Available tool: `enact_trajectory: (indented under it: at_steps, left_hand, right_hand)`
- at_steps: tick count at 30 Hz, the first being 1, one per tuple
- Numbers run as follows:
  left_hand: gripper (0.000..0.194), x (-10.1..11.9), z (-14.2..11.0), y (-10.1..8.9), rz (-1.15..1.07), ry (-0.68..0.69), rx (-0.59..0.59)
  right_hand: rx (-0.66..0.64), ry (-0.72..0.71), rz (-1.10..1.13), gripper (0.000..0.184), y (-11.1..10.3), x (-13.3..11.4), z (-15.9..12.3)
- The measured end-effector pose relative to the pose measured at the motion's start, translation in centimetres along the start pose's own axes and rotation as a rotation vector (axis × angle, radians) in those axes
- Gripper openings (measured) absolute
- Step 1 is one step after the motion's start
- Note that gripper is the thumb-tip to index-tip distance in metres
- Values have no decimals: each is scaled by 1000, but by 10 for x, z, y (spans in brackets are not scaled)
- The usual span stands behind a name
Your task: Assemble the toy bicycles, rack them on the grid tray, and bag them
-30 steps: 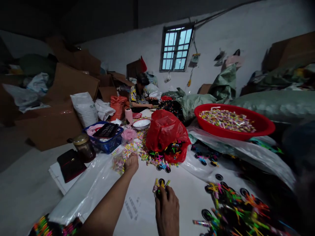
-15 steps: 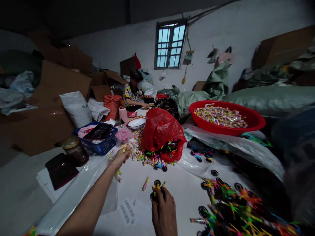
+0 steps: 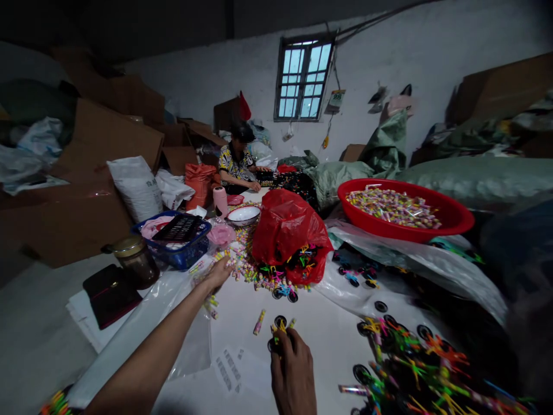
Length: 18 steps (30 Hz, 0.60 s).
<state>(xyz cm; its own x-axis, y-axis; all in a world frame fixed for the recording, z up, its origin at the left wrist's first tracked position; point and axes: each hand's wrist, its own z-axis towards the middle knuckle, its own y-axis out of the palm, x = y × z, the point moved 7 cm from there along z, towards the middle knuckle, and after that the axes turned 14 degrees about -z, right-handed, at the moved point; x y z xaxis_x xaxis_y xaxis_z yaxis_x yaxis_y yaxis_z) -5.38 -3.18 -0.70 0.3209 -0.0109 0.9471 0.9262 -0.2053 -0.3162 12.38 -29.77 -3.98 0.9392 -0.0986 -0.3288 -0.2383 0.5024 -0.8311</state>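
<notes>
My right hand (image 3: 294, 369) is closed on a small toy bicycle (image 3: 280, 328) with a yellow frame and black wheels, down on the white tabletop. One small patterned tube (image 3: 260, 322) lies just left of it, and the tip of another shows behind the fingers. My left hand (image 3: 219, 272) reaches to the near left edge of a spread pile of small colourful tubes (image 3: 245, 266). Its fingers are blurred among the tubes, so their grip cannot be made out. A blue toy bicycle (image 3: 285, 293) rests in front of a red plastic bag (image 3: 289, 222) with more bicycles at its mouth.
A heap of toy bicycles and tubes (image 3: 415, 363) fills the right front. Behind it stands a red basin (image 3: 449, 225) of tubes. To the left are a blue basket (image 3: 190, 256), a jar (image 3: 137, 265) and a black wallet (image 3: 110, 297). A co-worker (image 3: 237, 164) sits at the back.
The view has shifted slightly, moving the scene a little to the right. My left hand stays at the tube pile; my right hand still holds the yellow bicycle in about the same place.
</notes>
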Motion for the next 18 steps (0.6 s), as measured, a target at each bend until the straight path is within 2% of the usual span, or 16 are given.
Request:
enact_trajectory:
  at_steps: [3, 10, 15, 18]
  left_hand:
    - [12, 7, 6, 5, 224, 98, -148]
    - [35, 2, 11, 30, 614, 233, -382]
    - [42, 4, 12, 42, 834, 321, -478]
    - [34, 9, 6, 46, 914, 352, -483]
  right_hand:
    - [-14, 12, 7, 36, 3, 2, 0]
    - [-46, 23, 8, 38, -1, 1, 1]
    - [-29, 45, 29, 38, -7, 0, 0]
    - [-19, 72, 49, 42, -7, 1, 0]
